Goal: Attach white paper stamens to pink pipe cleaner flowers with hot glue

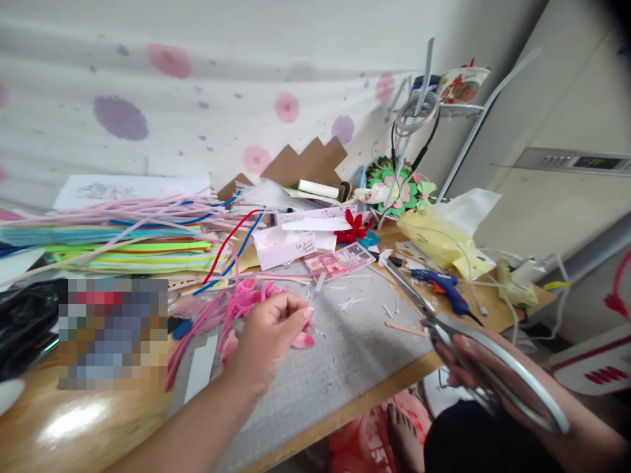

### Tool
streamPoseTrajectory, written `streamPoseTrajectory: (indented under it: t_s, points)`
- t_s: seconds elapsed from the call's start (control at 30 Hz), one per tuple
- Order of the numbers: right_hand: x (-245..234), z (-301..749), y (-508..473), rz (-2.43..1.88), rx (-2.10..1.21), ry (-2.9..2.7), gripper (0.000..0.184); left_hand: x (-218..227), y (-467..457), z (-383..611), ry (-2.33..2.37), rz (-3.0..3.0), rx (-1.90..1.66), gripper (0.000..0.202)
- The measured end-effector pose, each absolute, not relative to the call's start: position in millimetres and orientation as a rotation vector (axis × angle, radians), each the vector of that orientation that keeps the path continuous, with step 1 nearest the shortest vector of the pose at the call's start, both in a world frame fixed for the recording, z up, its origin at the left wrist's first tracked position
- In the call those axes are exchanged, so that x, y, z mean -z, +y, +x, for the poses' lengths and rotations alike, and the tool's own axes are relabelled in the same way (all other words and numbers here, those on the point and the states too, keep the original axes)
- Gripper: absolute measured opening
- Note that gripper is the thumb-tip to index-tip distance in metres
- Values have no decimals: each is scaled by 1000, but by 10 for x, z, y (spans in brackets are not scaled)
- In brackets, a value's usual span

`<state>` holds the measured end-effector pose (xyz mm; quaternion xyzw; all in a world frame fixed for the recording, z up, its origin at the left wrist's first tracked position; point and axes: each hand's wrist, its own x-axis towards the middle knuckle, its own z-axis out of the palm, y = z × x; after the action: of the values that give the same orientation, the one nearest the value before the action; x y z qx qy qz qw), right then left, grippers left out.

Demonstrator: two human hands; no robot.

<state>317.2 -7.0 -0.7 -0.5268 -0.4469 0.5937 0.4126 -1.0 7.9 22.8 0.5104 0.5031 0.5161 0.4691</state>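
Observation:
My left hand (276,328) is over the grey mat (345,368), its thumb and fingers pinched together. Whatever lies between those fingertips is too small or hidden to make out. Just beneath and beside it are fuzzy pink petals (303,340) and a bunch of bent pink pipe cleaners (200,325). On the right, my right hand (458,378) is wrapped round the handles of large metal scissors (430,316). Their blades point up and left, over the mat's right part. Small white scraps (351,303) lie on the mat between the hands.
A blue glue gun (446,289) lies at the right, near a yellow plastic bag (434,230). Behind the mat are a pink palette (340,260) and a red flower (352,226). Bundles of coloured pipe cleaners (133,249) are stacked left. The table edge (365,404) runs in front.

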Motion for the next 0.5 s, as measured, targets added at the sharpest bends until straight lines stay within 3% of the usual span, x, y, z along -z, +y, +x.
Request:
streamPoseTrajectory:
  t_s: [0.2, 0.37, 0.5]
  points:
    - [33, 2896, -69, -1004, -1739, -906, 36, -185, 100, -7, 1231, 1223, -1221, 13]
    - [74, 2832, -135, -934, -1751, -1017, 50, -137, 111, -20, 1199, 1208, -1257, 10]
    - [42, 2749, -267, -1069, -1424, -1518, 61, -154, 117, -12, 1044, 1030, -1276, 8]
